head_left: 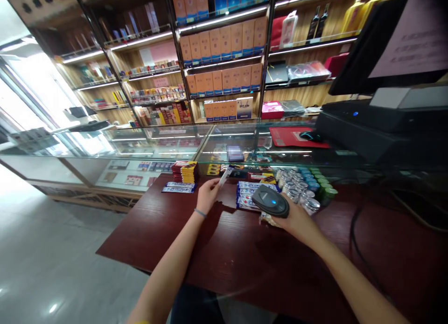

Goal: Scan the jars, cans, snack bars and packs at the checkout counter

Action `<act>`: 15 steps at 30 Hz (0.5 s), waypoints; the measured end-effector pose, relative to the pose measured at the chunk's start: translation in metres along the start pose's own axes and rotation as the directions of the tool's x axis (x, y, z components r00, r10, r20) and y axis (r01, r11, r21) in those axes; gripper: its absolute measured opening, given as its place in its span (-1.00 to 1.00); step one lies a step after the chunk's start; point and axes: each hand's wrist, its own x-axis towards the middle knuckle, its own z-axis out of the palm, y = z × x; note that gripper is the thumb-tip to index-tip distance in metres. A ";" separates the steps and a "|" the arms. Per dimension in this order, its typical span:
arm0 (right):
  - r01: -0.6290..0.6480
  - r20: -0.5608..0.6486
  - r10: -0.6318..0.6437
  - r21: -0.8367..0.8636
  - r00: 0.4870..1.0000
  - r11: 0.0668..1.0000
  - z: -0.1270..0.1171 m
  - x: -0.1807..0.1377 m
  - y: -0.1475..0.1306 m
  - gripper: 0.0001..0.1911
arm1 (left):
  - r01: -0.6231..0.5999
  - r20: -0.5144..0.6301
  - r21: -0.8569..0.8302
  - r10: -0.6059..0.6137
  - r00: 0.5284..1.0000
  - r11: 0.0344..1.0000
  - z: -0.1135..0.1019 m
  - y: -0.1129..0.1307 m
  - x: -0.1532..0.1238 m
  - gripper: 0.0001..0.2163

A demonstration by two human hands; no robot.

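Observation:
In my left hand (pixel 207 196), closed at the fingertips, is a slim wrapped snack bar (pixel 226 175), tilted above the dark red table. My right hand (pixel 297 224) grips a black barcode scanner (pixel 270 201) with a blue light on top, pointing toward the left. Under and beyond the scanner lies a pile of blue-and-white snack bars (pixel 245 193). A smaller set of the same blue-and-white bars (pixel 179 188) rests left of my left hand. Just behind that set stand stacks of red and yellow packets (pixel 185 172).
Several rows of cans or jars with silver, blue and green tops (pixel 301 186) stand right of the scanner. A glass display counter (pixel 157 142) borders the table's far side. A monitor (pixel 392 44), a red mat (pixel 294 136) with a mouse (pixel 310 136), and a black cable (pixel 354 230) are rightward.

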 end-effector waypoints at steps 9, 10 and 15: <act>0.016 0.029 -0.016 -0.001 0.999 1.000 -0.003 0.002 0.007 -0.39 | -0.245 0.193 0.718 0.151 0.969 0.651 -0.092 -0.017 -0.018 -0.69; 0.021 0.038 -0.021 -0.001 0.999 1.000 -0.003 0.003 0.008 -0.42 | -0.243 0.203 0.752 0.136 0.970 0.613 -0.102 -0.024 -0.024 -0.69; 0.042 -0.010 -0.042 -0.007 0.999 0.999 0.000 0.004 0.011 -0.44 | -0.254 0.230 0.825 0.111 0.967 0.504 -0.144 -0.056 -0.042 -0.76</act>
